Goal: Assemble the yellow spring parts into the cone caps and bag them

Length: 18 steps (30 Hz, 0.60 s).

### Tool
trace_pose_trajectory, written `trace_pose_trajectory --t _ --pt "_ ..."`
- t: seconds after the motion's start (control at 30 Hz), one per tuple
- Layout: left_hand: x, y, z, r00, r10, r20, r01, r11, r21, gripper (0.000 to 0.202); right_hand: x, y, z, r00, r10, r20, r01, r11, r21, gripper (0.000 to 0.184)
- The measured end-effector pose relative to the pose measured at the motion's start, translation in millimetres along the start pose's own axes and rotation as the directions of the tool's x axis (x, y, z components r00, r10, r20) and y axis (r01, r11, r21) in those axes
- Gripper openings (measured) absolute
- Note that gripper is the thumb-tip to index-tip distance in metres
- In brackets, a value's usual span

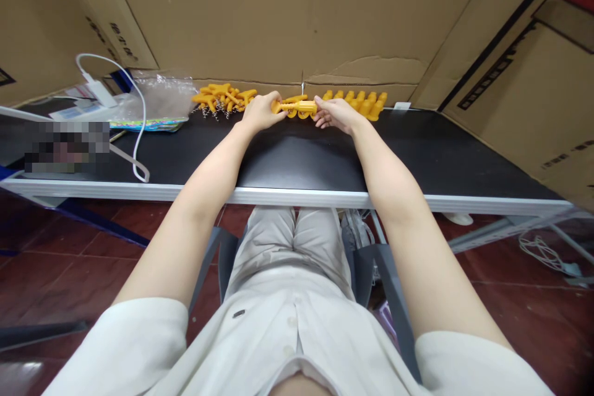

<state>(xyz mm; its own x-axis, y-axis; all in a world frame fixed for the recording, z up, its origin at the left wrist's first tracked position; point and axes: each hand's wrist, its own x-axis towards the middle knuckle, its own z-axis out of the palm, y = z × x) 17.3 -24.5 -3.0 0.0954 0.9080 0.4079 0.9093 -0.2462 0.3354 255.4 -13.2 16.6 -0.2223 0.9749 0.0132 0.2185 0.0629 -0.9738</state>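
Observation:
My left hand (260,112) is closed on one end of a yellow plastic corkscrew (284,107) held level just above the black table. At its other end, my right hand (338,114) has its thumb and fingers closed on a ribbed yellow sleeve (306,106) in line with it. Whether a metal spiral sits inside the sleeve is hidden. Several yellow pieces (297,99), some with ring shapes, lie just behind and below. Beside my left hand is a pile of yellow-handled corkscrews (221,96) with bare metal spirals. Several yellow sleeves (371,106) stand upright beyond my right hand.
Cardboard walls (297,12) rise behind the black tabletop (301,161) and at both sides. Left of the pile lie clear plastic bags (158,99), a white cable (142,105) and a white plug (101,93). A metal edge (301,197) runs along the front.

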Motion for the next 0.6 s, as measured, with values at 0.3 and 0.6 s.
trace_pose_trajectory --t 0.3,0.6 --pt "4.4 -6.0 2.8 1.000 0.023 -0.005 -0.023 1.000 -0.018 0.047 2.7 1.8 -0.7 1.000 0.016 0.005 -0.016 1.000 -0.008 0.045" --pt "3.7 -4.7 4.0 0.999 0.030 -0.017 -0.030 0.999 -0.035 0.046 -5.3 -1.6 -1.7 0.999 -0.026 0.026 0.026 1.000 0.013 0.025"
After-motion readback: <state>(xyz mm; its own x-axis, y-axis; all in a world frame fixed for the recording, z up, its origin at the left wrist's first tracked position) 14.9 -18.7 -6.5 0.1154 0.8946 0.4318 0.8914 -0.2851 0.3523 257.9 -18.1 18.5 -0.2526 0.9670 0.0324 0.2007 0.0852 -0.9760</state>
